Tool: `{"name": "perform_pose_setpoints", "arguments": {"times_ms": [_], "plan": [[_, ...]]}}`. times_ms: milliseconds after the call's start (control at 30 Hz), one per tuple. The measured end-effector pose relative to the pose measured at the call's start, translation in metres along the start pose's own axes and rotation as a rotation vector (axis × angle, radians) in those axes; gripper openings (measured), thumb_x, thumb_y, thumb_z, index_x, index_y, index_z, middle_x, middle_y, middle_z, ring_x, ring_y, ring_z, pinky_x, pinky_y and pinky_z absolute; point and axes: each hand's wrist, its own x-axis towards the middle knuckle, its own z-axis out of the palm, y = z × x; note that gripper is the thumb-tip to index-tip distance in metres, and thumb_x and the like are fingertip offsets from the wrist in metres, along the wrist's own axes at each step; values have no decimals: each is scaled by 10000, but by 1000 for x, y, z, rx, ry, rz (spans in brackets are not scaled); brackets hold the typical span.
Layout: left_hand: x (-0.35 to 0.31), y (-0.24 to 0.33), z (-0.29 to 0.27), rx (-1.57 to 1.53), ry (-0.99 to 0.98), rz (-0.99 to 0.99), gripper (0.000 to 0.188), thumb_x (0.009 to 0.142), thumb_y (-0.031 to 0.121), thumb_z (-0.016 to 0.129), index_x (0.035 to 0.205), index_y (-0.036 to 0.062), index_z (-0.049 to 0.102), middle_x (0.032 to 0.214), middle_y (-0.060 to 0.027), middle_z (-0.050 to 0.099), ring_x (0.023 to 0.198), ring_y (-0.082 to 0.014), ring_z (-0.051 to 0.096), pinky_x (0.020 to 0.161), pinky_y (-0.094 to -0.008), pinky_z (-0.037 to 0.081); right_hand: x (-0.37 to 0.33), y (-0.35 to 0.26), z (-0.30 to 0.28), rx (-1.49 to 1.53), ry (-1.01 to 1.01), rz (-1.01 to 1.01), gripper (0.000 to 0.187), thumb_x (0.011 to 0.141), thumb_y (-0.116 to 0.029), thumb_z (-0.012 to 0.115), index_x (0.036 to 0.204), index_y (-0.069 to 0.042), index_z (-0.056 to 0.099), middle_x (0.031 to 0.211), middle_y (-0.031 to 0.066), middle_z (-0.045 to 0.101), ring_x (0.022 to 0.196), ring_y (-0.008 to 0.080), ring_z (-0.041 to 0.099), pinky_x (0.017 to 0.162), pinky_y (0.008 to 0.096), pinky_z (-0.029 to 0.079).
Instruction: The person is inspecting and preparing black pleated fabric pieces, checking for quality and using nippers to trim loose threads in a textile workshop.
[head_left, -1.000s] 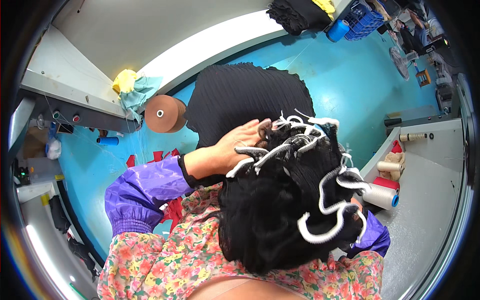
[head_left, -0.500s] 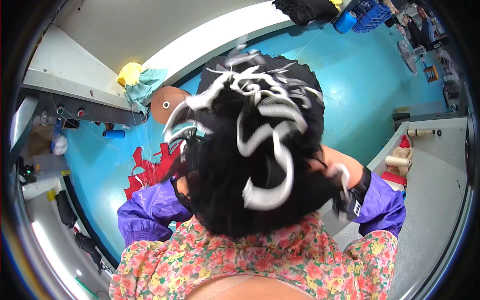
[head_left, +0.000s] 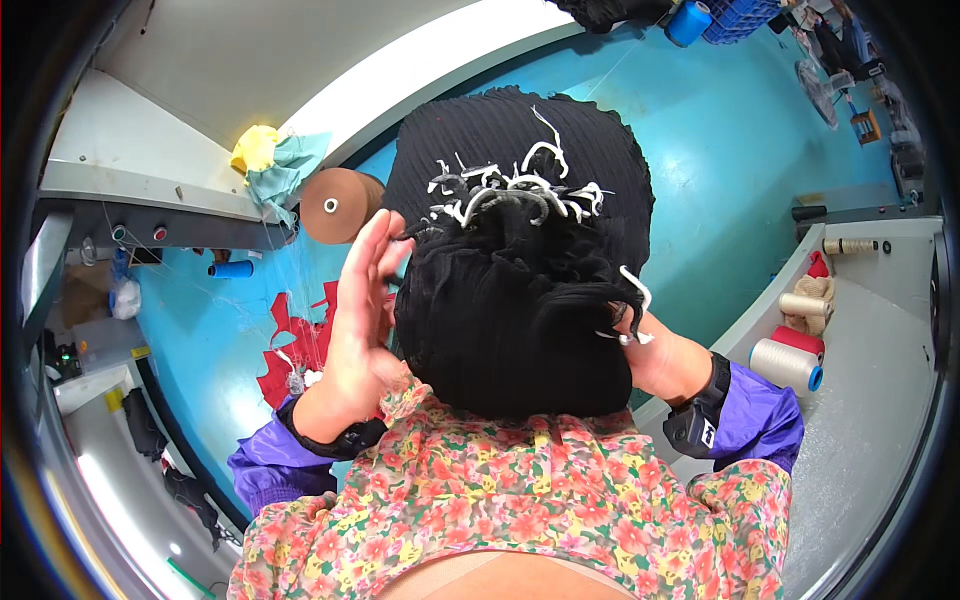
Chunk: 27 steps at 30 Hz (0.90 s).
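A thick bundle of black ribbed knit fabric (head_left: 515, 350) is in front of my chest, with white and grey yarn ends (head_left: 520, 195) sticking out across its upper middle. My left hand (head_left: 362, 310) stands along the bundle's left side, fingers stretched upward and palm turned toward the cloth. Whether its fingertips press on the fabric is hard to tell. On the opposite side, my right hand (head_left: 660, 355) grips the bundle's edge; cloth hides most of its fingers. A loose white strand (head_left: 638, 288) curls beside that hand.
At the left, a brown yarn cone (head_left: 338, 205) stands near yellow and pale green cloth (head_left: 268, 158). Red fabric pieces (head_left: 290, 345) lie on the blue floor (head_left: 715, 180). A grey tray (head_left: 865, 400) at the right holds several yarn spools (head_left: 785, 365). Machine framing (head_left: 160, 185) borders the left.
The bundle was blurred by motion and its yarn ends were flying; now it is steadier and sits more compactly. My left hand has come into view with its fingers straightened.
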Motion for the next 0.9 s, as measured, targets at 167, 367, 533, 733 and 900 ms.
{"name": "perform_pose_setpoints", "arguments": {"times_ms": [167,367,533,733,900], "plan": [[12,28,49,1244,-432,562,877,539,430,803,1263,76,456,1375,-280,243,1284,-476,202,1033,-480,229,6,3,18,-124,152,20,338,909,-300,460,1142,-72,549,1058,53,604,924,167,585,830,314,480],[66,-20,46,1341,-537,528,416,612,195,712,986,70,579,1327,-219,366,1249,-424,304,984,-461,320,15,1,4,-263,262,43,497,881,-481,467,1211,-110,496,1179,67,541,1015,162,552,874,307,455],[87,-42,48,1184,-594,579,325,638,130,673,930,23,581,1117,-181,528,1005,-348,527,849,-405,436,12,-4,-6,-166,231,41,555,866,-510,475,1207,-73,488,1143,78,565,988,170,572,864,310,467],[92,-34,66,1243,-535,832,279,616,107,664,872,43,574,935,-116,579,855,-281,583,717,-354,482,-12,-10,0,-331,310,25,424,830,-288,626,1151,-40,507,1078,77,584,954,170,582,827,313,488],[118,-70,64,1306,-499,834,216,613,132,667,772,70,534,768,-70,535,740,-245,558,645,-334,473,-7,-13,-6,-235,342,86,432,798,-197,657,1148,-8,489,1074,104,571,944,176,585,833,315,492]]}}
